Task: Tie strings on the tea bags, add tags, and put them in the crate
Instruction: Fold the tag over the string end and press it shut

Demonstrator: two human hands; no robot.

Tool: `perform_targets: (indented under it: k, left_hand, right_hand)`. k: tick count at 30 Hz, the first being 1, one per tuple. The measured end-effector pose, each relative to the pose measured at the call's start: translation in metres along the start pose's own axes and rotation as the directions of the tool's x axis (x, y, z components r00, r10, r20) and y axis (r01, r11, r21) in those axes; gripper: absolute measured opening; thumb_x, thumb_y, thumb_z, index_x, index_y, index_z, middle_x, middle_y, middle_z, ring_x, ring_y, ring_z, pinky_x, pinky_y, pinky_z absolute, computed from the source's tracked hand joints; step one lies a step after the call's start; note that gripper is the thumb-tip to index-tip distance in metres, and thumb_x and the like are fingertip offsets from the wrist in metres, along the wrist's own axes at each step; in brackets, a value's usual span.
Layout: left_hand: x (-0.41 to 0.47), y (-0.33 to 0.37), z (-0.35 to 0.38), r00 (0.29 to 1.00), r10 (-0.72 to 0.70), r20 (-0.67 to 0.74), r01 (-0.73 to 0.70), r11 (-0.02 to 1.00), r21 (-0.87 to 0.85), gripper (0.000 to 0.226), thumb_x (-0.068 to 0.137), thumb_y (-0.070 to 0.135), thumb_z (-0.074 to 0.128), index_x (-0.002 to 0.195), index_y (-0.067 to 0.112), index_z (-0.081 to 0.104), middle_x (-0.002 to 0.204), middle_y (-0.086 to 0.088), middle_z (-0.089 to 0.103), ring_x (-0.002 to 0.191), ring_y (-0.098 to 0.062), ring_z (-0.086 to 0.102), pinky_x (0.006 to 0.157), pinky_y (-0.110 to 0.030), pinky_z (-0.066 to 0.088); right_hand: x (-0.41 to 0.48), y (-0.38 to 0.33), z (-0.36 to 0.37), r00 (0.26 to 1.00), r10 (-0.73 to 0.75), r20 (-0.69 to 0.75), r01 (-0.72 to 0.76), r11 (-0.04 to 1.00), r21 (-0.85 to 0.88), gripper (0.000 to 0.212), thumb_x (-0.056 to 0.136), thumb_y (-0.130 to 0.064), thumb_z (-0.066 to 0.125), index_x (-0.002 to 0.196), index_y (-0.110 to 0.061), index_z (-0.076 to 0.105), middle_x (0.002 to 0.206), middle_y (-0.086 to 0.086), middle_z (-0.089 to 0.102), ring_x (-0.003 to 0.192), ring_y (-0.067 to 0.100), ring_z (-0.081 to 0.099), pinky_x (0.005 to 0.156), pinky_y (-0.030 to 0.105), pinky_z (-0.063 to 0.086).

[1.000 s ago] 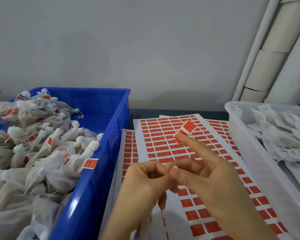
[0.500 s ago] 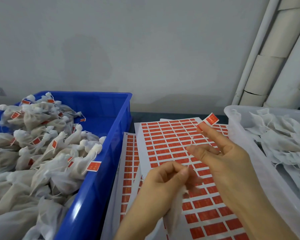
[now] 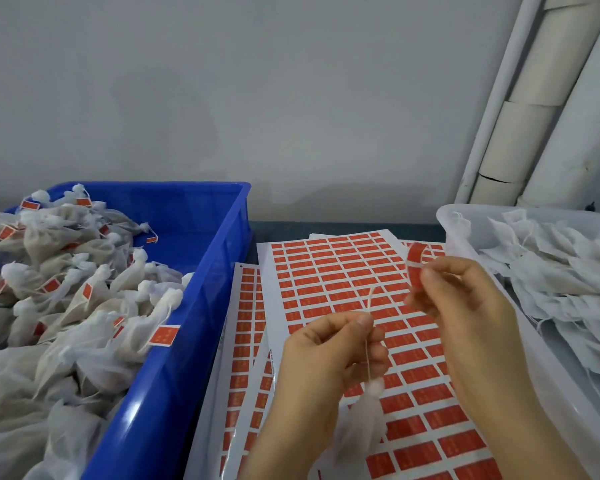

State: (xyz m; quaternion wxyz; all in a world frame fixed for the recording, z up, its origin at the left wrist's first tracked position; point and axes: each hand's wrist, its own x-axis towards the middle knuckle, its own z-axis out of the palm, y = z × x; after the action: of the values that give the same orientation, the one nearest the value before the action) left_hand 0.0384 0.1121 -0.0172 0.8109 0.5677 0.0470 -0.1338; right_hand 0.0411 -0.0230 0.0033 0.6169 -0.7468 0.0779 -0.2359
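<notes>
My left hand (image 3: 329,344) pinches the thin white string (image 3: 368,336) of a tea bag (image 3: 362,424), which hangs below it over the sticker sheets. The string's free end sticks up above my thumb. To the right and slightly higher, my right hand (image 3: 465,299) pinches a red sticker tag (image 3: 414,263) that curls up from its fingertips, a short gap from the string end. The blue crate (image 3: 174,341) on the left is full of tied, tagged tea bags (image 3: 66,306).
Sheets of red sticker tags (image 3: 326,271) lie overlapping on the table between the crate and a translucent white tub (image 3: 568,393) of untagged tea bags (image 3: 551,271) on the right. White pipes (image 3: 541,98) lean against the grey wall at the back right.
My hands have drawn apart. The right hand now pinches the tag instead of carrying it on a raised finger, and the tea bag hangs lower from the string in my left hand.
</notes>
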Motion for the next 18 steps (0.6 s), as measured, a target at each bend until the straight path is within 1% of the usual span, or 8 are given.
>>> perform_targets:
  k: [2, 4, 6, 8, 11, 14, 16, 18]
  left_hand:
    - [-0.001, 0.002, -0.002, 0.999, -0.03, 0.016, 0.031, 0.997, -0.076, 0.016, 0.078, 0.025, 0.068, 0.078, 0.012, 0.076, 0.084, -0.015, 0.073, 0.075, -0.03, 0.071, 0.063, -0.031, 0.059]
    - [-0.001, 0.004, -0.005, 0.999, -0.047, 0.019, 0.049, 0.99, -0.131, 0.016, 0.079, 0.026, 0.068, 0.079, 0.011, 0.075, 0.085, -0.014, 0.074, 0.074, -0.027, 0.072, 0.059, -0.029, 0.058]
    - [0.0, 0.003, -0.007, 0.999, -0.031, 0.015, 0.032, 0.991, -0.129, 0.016, 0.081, 0.025, 0.066, 0.083, 0.011, 0.074, 0.087, -0.012, 0.074, 0.078, -0.026, 0.072, 0.062, -0.031, 0.059]
    - [-0.001, 0.001, -0.007, 1.0, -0.002, 0.022, 0.004, 0.993, -0.114, 0.015, 0.082, 0.022, 0.065, 0.083, 0.01, 0.075, 0.083, -0.011, 0.074, 0.074, -0.024, 0.072, 0.058, -0.028, 0.057]
    - [-0.003, -0.001, -0.006, 0.998, 0.039, 0.04, -0.035, 0.995, -0.095, 0.015, 0.076, 0.02, 0.066, 0.08, 0.009, 0.076, 0.075, -0.012, 0.072, 0.063, -0.018, 0.07, 0.049, -0.023, 0.053]
    - [-0.003, -0.003, -0.005, 0.997, 0.071, 0.041, -0.068, 0.995, -0.069, 0.014, 0.078, 0.017, 0.064, 0.077, 0.011, 0.077, 0.076, -0.012, 0.073, 0.064, -0.018, 0.07, 0.049, -0.022, 0.053]
    - [-0.004, -0.004, -0.004, 0.997, 0.076, 0.035, -0.073, 0.995, -0.063, 0.016, 0.083, 0.015, 0.062, 0.078, 0.014, 0.077, 0.077, -0.011, 0.073, 0.065, -0.017, 0.07, 0.05, -0.022, 0.053]
    - [-0.004, -0.005, -0.004, 0.997, 0.071, 0.023, -0.07, 0.996, -0.054, 0.016, 0.084, 0.016, 0.062, 0.078, 0.017, 0.077, 0.079, -0.009, 0.074, 0.065, -0.016, 0.07, 0.051, -0.023, 0.053]
  right_hand:
    - [-0.005, 0.001, -0.004, 0.999, 0.0, 0.035, -0.001, 1.0, 0.027, 0.024, 0.066, -0.056, 0.052, 0.089, -0.05, 0.049, 0.081, -0.035, 0.063, 0.07, -0.006, 0.066, 0.053, 0.021, 0.056]
    - [-0.012, 0.002, -0.006, 0.989, -0.001, 0.145, 0.001, 1.0, 0.001, 0.03, 0.06, -0.061, 0.052, 0.09, -0.055, 0.051, 0.086, -0.032, 0.064, 0.073, -0.003, 0.067, 0.056, 0.019, 0.057]
    - [-0.017, 0.003, -0.005, 0.97, -0.018, 0.244, 0.03, 0.998, -0.047, 0.036, 0.053, -0.065, 0.049, 0.087, -0.054, 0.055, 0.087, -0.029, 0.066, 0.077, -0.003, 0.066, 0.062, 0.017, 0.055]
    - [-0.02, 0.003, -0.004, 0.955, -0.04, 0.294, 0.057, 0.997, -0.049, 0.037, 0.051, -0.064, 0.048, 0.084, -0.052, 0.058, 0.084, -0.026, 0.066, 0.078, -0.004, 0.065, 0.06, 0.012, 0.053]
    - [-0.021, 0.004, 0.0, 0.948, -0.072, 0.31, 0.078, 0.997, -0.007, 0.029, 0.056, -0.056, 0.052, 0.082, -0.046, 0.062, 0.08, -0.023, 0.067, 0.079, -0.003, 0.064, 0.06, 0.006, 0.049]
    - [-0.024, 0.004, 0.004, 0.943, -0.081, 0.324, 0.078, 0.997, 0.023, 0.025, 0.062, -0.046, 0.054, 0.085, -0.047, 0.063, 0.081, -0.025, 0.068, 0.081, -0.004, 0.065, 0.059, 0.005, 0.047]
    - [-0.026, 0.003, 0.005, 0.942, -0.076, 0.326, 0.063, 0.997, 0.049, 0.029, 0.062, -0.048, 0.054, 0.089, -0.052, 0.062, 0.083, -0.028, 0.067, 0.082, -0.006, 0.064, 0.059, 0.005, 0.047]
    - [-0.027, 0.003, 0.006, 0.948, -0.058, 0.313, 0.046, 0.998, 0.043, 0.034, 0.057, -0.055, 0.054, 0.091, -0.058, 0.06, 0.083, -0.032, 0.066, 0.082, -0.011, 0.063, 0.056, 0.005, 0.046]
